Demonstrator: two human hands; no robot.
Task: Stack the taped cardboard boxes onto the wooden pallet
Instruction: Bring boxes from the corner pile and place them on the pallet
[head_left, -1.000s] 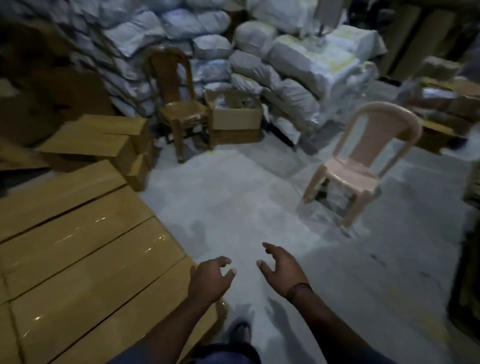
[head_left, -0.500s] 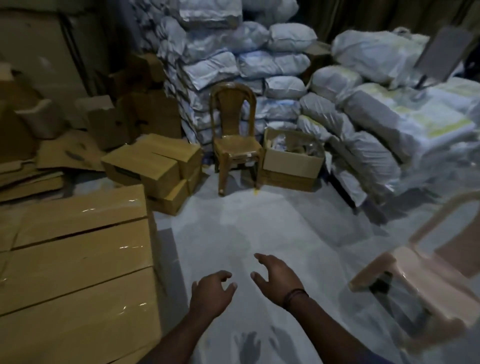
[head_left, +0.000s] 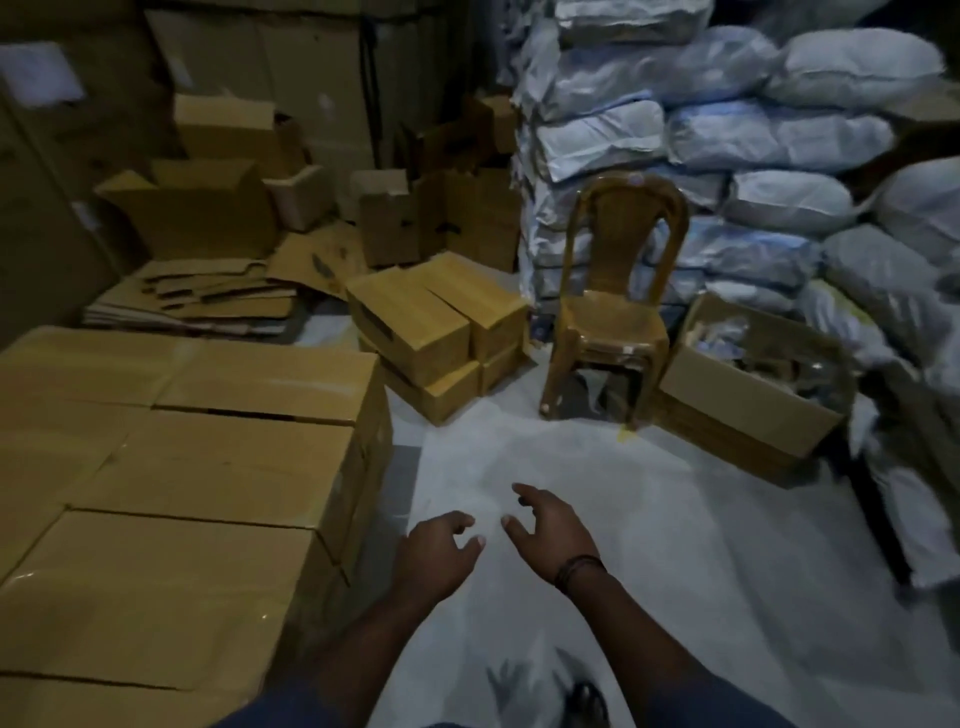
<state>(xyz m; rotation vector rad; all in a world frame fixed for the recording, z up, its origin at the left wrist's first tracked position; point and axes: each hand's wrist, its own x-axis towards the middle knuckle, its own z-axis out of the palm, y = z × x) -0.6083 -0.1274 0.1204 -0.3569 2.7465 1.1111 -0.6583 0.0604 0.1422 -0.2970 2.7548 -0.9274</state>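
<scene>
A stack of large taped cardboard boxes (head_left: 208, 467) fills the lower left, their tops shiny with tape; any pallet under them is hidden. A small pile of smaller taped boxes (head_left: 431, 322) lies on the floor ahead, left of a brown chair. My left hand (head_left: 434, 553) and my right hand (head_left: 553, 532) hover side by side over the bare floor, just right of the big stack. Both hold nothing and their fingers are spread and slightly curled.
A brown plastic chair (head_left: 613, 306) stands ahead, with an open box of clutter (head_left: 748, 384) to its right. White sacks (head_left: 727, 156) are piled high at the back right. Empty open boxes (head_left: 208, 208) and flattened cardboard (head_left: 208, 301) lie at the back left.
The view has swung left: the pink chair has left the frame, the brown chair and small boxes have shifted right and come nearer. Both hands stay empty and spread in front of me.
</scene>
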